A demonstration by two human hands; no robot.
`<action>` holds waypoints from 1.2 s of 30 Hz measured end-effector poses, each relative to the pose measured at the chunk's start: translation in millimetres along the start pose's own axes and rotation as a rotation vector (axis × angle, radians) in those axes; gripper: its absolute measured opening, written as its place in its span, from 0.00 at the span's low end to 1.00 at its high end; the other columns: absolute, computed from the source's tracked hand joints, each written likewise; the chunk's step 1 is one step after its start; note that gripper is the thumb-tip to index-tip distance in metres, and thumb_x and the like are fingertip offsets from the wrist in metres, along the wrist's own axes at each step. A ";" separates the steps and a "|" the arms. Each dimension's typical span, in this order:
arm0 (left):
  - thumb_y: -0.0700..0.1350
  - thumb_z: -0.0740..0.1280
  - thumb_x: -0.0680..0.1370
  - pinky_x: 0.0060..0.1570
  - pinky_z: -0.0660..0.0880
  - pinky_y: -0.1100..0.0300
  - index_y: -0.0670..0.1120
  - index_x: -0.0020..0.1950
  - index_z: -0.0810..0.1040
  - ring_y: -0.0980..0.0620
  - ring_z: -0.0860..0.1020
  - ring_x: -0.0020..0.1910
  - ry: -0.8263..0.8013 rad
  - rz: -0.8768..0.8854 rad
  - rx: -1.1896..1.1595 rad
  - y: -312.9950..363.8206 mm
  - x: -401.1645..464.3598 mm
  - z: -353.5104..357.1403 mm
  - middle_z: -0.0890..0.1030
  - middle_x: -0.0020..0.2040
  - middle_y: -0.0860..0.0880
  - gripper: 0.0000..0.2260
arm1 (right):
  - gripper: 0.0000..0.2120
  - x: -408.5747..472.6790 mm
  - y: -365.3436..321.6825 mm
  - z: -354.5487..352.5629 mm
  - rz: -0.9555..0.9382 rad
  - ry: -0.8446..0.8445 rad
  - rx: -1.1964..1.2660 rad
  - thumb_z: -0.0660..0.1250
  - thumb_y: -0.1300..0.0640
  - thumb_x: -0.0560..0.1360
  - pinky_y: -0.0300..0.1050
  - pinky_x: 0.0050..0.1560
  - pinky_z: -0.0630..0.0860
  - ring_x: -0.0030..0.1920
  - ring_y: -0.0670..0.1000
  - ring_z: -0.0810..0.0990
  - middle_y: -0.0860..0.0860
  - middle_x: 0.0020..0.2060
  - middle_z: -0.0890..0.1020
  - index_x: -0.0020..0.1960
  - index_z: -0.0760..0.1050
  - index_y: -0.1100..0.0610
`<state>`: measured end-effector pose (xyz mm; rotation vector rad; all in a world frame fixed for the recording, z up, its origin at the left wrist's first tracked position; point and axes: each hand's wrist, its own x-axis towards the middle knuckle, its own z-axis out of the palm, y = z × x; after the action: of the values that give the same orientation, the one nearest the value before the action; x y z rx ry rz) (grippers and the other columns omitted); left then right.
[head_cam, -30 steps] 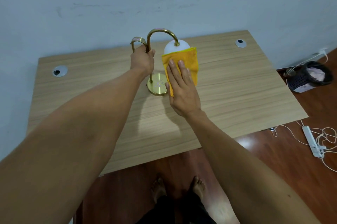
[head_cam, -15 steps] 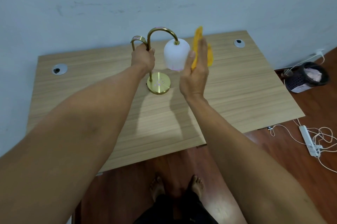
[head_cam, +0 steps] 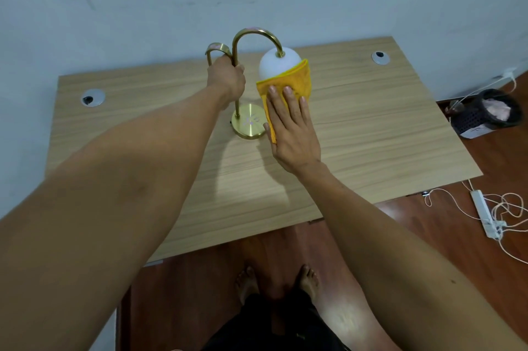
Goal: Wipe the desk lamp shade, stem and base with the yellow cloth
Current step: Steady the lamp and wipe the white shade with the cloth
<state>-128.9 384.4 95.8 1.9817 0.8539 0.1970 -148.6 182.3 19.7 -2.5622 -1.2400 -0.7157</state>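
A desk lamp stands at the back middle of the wooden desk point(head_cam: 371, 128). It has a white globe shade point(head_cam: 275, 63), a curved brass stem point(head_cam: 251, 36) and a round brass base point(head_cam: 248, 123). My left hand point(head_cam: 227, 80) is closed around the stem, just below the bend. The yellow cloth point(head_cam: 294, 79) drapes over the near side of the shade, and my right hand point(head_cam: 293, 128) presses flat on it with fingers spread. The lower half of the shade is hidden by cloth and hand.
Two cable grommets sit in the desk, one at the left point(head_cam: 92, 98) and one at the back right point(head_cam: 380, 57). On the floor to the right are a dark basket point(head_cam: 485, 113) and a white power strip point(head_cam: 485, 213) with loose cords. The wall is close behind the lamp.
My right hand swung the cloth off the shade to its right side, then brought it back flat against the near side of the shade. The left hand kept its hold on the stem.
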 end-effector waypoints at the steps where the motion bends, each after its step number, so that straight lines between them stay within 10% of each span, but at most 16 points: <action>1: 0.46 0.60 0.84 0.52 0.77 0.53 0.43 0.59 0.77 0.46 0.80 0.51 -0.008 -0.001 -0.003 0.5 -0.2 -0.2 0.81 0.56 0.43 0.10 | 0.25 -3.1 -0.2 0.8 0.015 -0.008 -0.004 0.56 0.52 0.86 0.62 0.80 0.57 0.81 0.60 0.58 0.54 0.81 0.62 0.80 0.62 0.61; 8: 0.45 0.59 0.84 0.49 0.75 0.56 0.42 0.58 0.77 0.49 0.78 0.49 -0.032 0.002 0.006 0.1 2.2 -0.7 0.80 0.56 0.45 0.10 | 0.25 -12.0 4.2 -5.9 0.388 -0.068 0.310 0.53 0.52 0.87 0.55 0.74 0.68 0.82 0.61 0.55 0.59 0.83 0.52 0.82 0.57 0.59; 14: 0.45 0.59 0.84 0.44 0.73 0.56 0.41 0.58 0.78 0.49 0.77 0.45 -0.035 0.010 0.004 0.0 1.5 -1.3 0.80 0.52 0.45 0.11 | 0.23 26.6 16.6 -38.4 1.342 0.042 0.871 0.50 0.48 0.87 0.52 0.64 0.70 0.67 0.61 0.75 0.57 0.59 0.80 0.65 0.76 0.61; 21: 0.46 0.59 0.84 0.44 0.73 0.56 0.43 0.58 0.78 0.49 0.77 0.46 -0.030 -0.008 0.016 -0.3 1.5 -0.8 0.81 0.56 0.44 0.11 | 0.19 59.2 -4.2 -50.5 1.013 0.280 0.965 0.52 0.47 0.87 0.36 0.52 0.73 0.55 0.47 0.79 0.48 0.57 0.83 0.69 0.75 0.53; 25: 0.47 0.59 0.84 0.48 0.73 0.55 0.43 0.60 0.77 0.47 0.77 0.49 -0.020 -0.010 0.042 0.2 1.6 -1.5 0.80 0.58 0.44 0.12 | 0.24 54.1 -19.7 -34.2 0.859 0.213 0.946 0.51 0.46 0.87 0.45 0.67 0.75 0.70 0.51 0.75 0.51 0.75 0.73 0.81 0.60 0.51; 33: 0.48 0.59 0.84 0.48 0.72 0.56 0.44 0.61 0.77 0.48 0.77 0.50 -0.029 -0.006 0.042 0.1 1.3 -2.4 0.79 0.59 0.45 0.12 | 0.25 40.4 -20.2 -19.3 1.626 0.322 1.063 0.51 0.45 0.86 0.54 0.67 0.74 0.65 0.61 0.78 0.59 0.62 0.81 0.66 0.77 0.61; 36: 0.47 0.59 0.84 0.48 0.72 0.56 0.44 0.61 0.77 0.48 0.77 0.50 -0.028 -0.007 0.045 0.2 0.1 -2.7 0.79 0.57 0.45 0.12 | 0.22 54.6 -19.5 -36.1 1.452 0.542 1.002 0.51 0.47 0.87 0.54 0.64 0.75 0.61 0.57 0.79 0.56 0.60 0.83 0.67 0.75 0.58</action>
<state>-130.0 386.3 97.5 2.0182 0.8535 0.1468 -147.0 217.8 78.1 -1.5360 0.4706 -0.2306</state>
